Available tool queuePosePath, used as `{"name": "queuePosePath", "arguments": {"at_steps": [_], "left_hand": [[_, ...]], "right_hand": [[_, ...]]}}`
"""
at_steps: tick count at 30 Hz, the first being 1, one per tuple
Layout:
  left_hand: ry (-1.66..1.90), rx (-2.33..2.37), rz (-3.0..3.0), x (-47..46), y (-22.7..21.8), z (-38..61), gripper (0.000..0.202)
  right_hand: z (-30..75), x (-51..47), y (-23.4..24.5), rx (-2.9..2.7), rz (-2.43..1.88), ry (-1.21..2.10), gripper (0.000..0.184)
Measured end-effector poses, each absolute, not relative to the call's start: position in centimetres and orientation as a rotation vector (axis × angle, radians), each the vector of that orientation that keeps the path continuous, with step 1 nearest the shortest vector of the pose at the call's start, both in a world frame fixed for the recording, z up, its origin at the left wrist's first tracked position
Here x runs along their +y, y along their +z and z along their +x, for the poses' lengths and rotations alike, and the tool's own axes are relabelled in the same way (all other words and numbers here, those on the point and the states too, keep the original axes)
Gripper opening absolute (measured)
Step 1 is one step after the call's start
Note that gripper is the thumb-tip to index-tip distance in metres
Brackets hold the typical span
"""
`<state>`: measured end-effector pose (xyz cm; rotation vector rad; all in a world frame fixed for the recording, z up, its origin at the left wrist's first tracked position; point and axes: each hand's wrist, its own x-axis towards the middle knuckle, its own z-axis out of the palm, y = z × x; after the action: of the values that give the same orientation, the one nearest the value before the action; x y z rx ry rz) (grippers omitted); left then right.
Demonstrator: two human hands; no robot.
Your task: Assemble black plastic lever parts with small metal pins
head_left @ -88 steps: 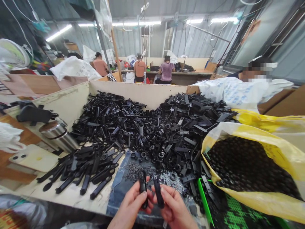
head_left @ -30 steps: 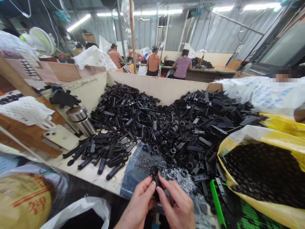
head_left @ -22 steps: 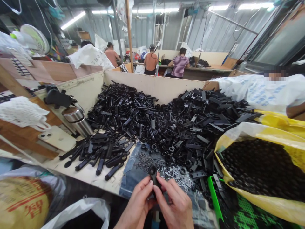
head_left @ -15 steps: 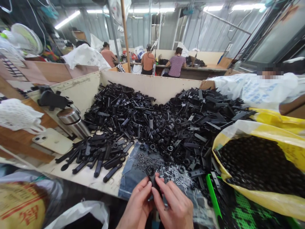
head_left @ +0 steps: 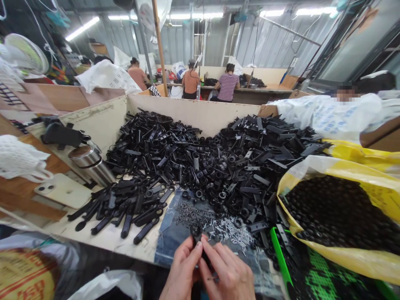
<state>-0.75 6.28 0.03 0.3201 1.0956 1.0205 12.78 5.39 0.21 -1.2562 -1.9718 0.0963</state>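
Observation:
Between my two hands is a black plastic handle with a ring-shaped end (head_left: 196,230), the ring pointing away from me. My left hand (head_left: 183,266) grips it from the left, thumb on top near the ring. My right hand (head_left: 226,268) closes on its right side, fingertips pressed against the shaft, and partly hides it. Just beyond the hands, small dark screws (head_left: 190,213) and silver pins (head_left: 233,233) lie on a blue denim cloth (head_left: 167,233).
A big heap of black plastic parts (head_left: 200,154) fills the bench. Ring-ended handles (head_left: 125,208) lie left, near a phone (head_left: 62,190) and steel flask (head_left: 93,164). At right are a yellow sack of black rings (head_left: 337,212) and a green crate (head_left: 279,258). People work behind.
My left thumb has shifted up along the handle toward the ring. My right fingers have bent further down over the shaft. The whole view has turned slightly.

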Motion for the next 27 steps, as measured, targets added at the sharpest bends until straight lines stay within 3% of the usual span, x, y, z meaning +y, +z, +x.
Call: {"name": "queuePosePath", "arguments": {"at_steps": [4,8,12,14,18,23,27], "left_hand": [[0.974,1.144,0.517,6.0,0.0,-1.0,0.049],[0.816,1.102,0.758,5.5,0.1,-1.3,0.049],[0.666,1.086,1.024,4.8,0.0,-2.6,0.057],[0.573,1.040,1.079,4.4,0.5,-3.5,0.059],[0.417,1.043,1.101,4.0,2.7,-4.2,0.060],[0.452,1.111,1.117,4.3,3.2,-3.2,0.045],[0.684,1.153,1.070,4.8,1.5,-3.2,0.031]], "right_hand": [[14.0,5.8,1.5,-1.797,-1.380,0.703,0.030],[14.5,6.7,1.3,-1.454,-1.533,1.107,0.035],[13.7,6.8,0.2,-1.148,-1.161,1.758,0.041],[13.4,6.4,0.2,-1.046,-1.028,1.910,0.045],[13.5,5.6,0.4,-1.194,-1.081,1.772,0.034],[13.2,5.2,0.0,-1.273,-1.160,1.683,0.030],[13.2,6.3,0.0,-1.513,-1.254,1.263,0.021]]}}
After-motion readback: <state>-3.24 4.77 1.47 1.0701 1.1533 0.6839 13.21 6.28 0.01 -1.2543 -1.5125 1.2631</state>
